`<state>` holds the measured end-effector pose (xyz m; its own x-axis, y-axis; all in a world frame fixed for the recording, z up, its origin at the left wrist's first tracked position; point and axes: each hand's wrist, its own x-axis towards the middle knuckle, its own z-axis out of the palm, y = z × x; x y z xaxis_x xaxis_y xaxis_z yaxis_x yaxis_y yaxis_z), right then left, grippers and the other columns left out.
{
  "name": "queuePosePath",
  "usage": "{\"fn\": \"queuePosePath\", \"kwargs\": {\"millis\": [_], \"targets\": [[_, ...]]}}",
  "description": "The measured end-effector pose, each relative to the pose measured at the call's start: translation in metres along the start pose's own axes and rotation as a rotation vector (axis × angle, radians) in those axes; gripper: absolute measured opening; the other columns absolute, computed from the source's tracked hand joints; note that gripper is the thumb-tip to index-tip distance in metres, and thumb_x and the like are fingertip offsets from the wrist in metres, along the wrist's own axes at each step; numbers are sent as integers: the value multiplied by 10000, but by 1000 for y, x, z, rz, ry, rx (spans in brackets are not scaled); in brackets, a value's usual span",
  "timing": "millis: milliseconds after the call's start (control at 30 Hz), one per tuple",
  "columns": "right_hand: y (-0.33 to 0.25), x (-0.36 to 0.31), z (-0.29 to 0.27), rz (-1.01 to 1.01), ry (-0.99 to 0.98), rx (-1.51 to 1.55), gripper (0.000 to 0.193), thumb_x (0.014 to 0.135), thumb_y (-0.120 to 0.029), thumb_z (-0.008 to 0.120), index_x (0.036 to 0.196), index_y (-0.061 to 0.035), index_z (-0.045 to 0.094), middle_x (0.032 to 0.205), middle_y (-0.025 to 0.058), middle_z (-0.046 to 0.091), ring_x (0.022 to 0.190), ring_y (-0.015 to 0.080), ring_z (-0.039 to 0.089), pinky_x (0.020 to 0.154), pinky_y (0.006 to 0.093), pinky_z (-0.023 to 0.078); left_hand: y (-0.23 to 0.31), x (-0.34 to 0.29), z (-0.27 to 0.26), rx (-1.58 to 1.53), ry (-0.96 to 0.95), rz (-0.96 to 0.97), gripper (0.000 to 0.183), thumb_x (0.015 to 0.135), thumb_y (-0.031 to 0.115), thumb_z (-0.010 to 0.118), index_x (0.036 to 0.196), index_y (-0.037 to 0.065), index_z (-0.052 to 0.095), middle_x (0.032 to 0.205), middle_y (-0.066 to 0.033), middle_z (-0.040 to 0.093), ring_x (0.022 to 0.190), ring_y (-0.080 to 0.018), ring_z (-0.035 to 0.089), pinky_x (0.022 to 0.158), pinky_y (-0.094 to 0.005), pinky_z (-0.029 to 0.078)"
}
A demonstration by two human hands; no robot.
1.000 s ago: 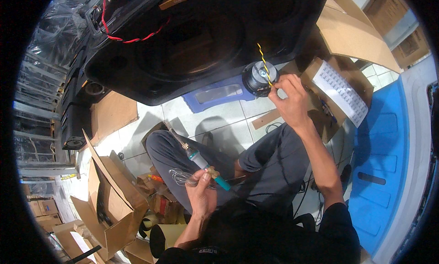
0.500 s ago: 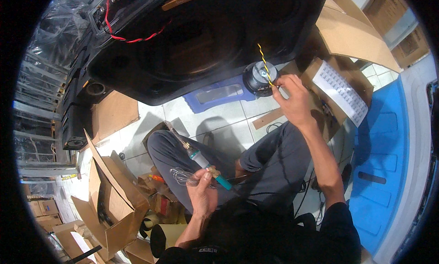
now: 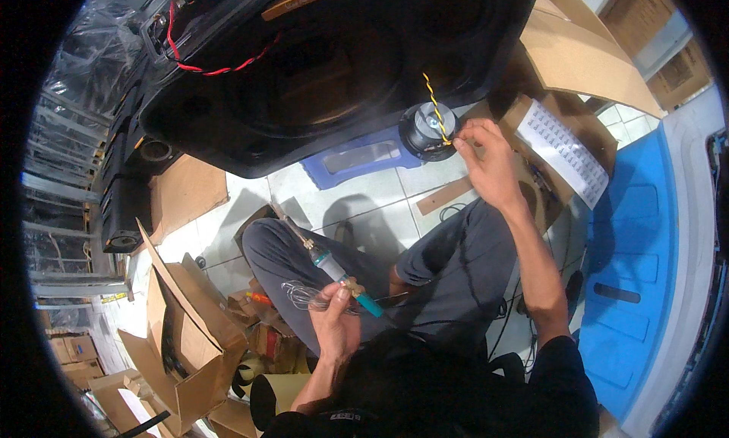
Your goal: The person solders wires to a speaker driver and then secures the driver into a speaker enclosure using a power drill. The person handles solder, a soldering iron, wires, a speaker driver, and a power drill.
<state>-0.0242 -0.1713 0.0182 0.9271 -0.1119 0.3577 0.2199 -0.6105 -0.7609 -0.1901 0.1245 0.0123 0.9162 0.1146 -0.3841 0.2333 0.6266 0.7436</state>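
Bare left hand curled, bare right hand forward
Your left thumb lies uppermost; your right fingers bend, forearm outstretched.

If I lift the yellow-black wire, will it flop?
The yellow-black wire looks thin, so it probably bends easily. Its strands are twisted together, so it may keep some shape. Its lower end meets the round speaker part, so pulling might tug that too.

The person wears a black T-shirt with a short, loose sleeve and a small pale print on the front, over creased, dark grey trousers. The left hand and right hand are bare.
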Motion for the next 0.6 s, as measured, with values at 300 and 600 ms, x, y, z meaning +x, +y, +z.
{"fn": "queuePosePath", "kwargs": {"millis": [300,600], "targets": [[-2,3,2,-2,-42,-86,146,898,-85,648,982,34,647,1161,190,552,1115,337,534,929,413,450,0,0,0,116,16,1,241,884,193,719,1002,-11,667,941,-92,670,866,-210,622,921,-435,487],[10,3,14,-209,-21,-137,142,880,-4,617,986,39,533,1157,212,473,1058,365,486,912,446,409,0,0,-1,26,-11,9,195,873,95,707,1009,-40,666,958,-125,690,888,-229,646,884,-390,486]]}}
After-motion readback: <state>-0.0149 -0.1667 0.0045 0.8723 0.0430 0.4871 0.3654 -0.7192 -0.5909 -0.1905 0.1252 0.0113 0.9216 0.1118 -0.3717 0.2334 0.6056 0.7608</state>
